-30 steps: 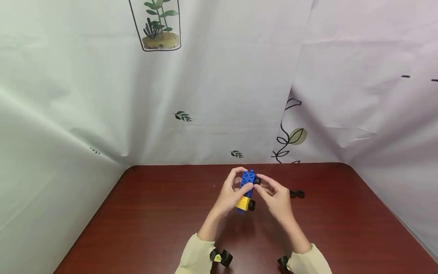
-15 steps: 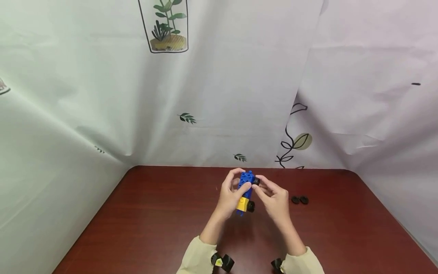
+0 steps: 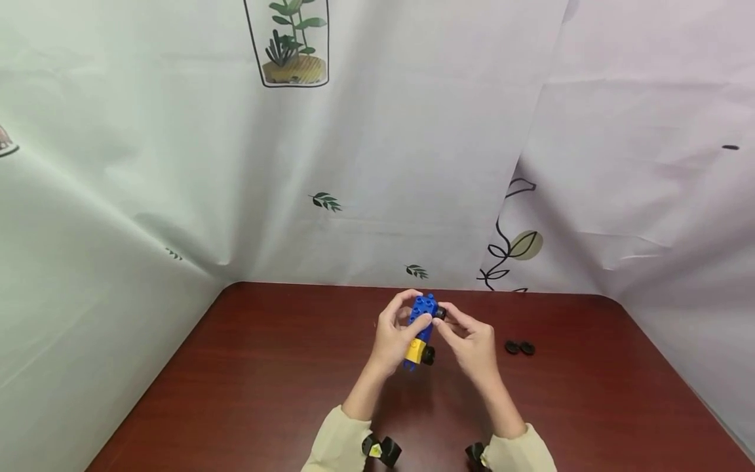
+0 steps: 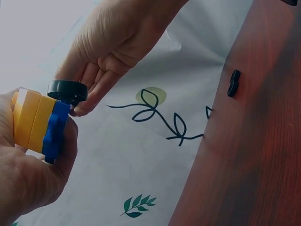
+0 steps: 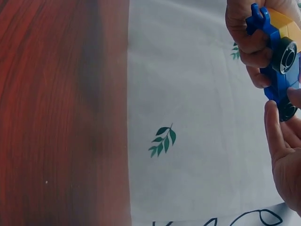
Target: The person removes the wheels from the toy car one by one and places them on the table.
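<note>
A toy car of building blocks, with a blue base and a yellow block, is held above the table by my left hand. Its thumb lies across the studded blue top, and its fingers wrap the far side. My right hand pinches a black wheel at the car's far end between thumb and fingers. Closer to me, a second black wheel sits on the same side, beside the yellow block. In the right wrist view, this wheel shows its hub, and a blue hook sticks out at the end.
Two loose black wheels lie side by side on the dark red table, right of my right hand. A white printed cloth hangs behind the table and along its sides. Each sleeve cuff carries a small black camera.
The head view has shifted slightly, so the loose wheels appear lower and farther right. Both hands keep their hold on the car and wheel, and the car's near end has swung a little left.
</note>
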Action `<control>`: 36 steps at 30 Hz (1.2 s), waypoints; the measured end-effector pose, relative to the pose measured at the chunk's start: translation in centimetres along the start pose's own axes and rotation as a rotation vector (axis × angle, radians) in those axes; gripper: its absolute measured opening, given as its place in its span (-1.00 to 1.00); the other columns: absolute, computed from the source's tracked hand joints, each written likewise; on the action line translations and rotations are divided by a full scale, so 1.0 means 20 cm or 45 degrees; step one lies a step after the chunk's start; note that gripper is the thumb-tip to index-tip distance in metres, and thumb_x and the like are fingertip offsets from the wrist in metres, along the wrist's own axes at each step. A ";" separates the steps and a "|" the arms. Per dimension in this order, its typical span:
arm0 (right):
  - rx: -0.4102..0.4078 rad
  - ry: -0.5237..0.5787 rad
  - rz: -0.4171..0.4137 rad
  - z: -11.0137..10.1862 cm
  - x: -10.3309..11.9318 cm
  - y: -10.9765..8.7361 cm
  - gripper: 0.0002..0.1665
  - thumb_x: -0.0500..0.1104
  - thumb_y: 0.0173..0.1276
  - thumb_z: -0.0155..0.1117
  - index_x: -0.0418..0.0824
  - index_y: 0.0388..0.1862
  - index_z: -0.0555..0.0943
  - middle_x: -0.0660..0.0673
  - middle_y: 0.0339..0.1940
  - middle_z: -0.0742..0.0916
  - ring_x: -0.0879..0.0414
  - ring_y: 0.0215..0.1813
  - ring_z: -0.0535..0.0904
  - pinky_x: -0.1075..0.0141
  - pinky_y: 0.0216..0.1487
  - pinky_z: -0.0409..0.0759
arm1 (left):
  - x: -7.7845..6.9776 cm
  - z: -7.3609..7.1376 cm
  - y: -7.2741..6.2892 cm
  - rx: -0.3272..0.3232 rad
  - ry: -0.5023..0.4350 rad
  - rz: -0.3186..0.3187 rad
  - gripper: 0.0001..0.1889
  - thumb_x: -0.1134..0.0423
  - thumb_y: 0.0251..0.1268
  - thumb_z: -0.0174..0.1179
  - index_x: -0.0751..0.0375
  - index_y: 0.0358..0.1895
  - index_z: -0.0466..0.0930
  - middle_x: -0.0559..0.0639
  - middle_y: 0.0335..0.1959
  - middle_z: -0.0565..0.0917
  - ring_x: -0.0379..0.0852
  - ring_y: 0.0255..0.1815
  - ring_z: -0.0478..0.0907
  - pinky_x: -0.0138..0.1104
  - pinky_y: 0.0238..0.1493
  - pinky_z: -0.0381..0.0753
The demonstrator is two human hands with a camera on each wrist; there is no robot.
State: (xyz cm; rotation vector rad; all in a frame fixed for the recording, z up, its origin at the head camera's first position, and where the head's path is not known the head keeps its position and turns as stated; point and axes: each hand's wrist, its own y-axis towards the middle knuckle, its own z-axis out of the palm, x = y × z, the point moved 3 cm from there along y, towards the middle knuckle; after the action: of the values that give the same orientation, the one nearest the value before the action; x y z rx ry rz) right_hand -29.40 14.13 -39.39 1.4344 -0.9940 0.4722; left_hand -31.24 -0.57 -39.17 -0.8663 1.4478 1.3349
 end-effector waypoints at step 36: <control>-0.051 -0.133 0.073 -0.07 -0.09 -0.03 -0.59 -0.41 0.12 0.43 -0.38 0.00 0.62 -0.32 -0.15 0.76 0.51 -0.22 0.56 0.66 -0.10 0.56 | -0.09 -0.15 -0.01 -0.112 -0.109 0.037 -0.56 0.31 0.35 0.18 0.24 0.26 0.37 0.45 -0.03 0.61 -0.16 -0.29 0.62 -0.37 -0.29 0.67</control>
State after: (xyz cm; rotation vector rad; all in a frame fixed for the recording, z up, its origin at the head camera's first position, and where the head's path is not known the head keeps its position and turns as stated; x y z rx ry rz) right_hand -29.53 15.86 -40.92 1.4094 -1.1249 0.4203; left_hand -31.09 -3.77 -37.59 -0.8372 1.3486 1.4489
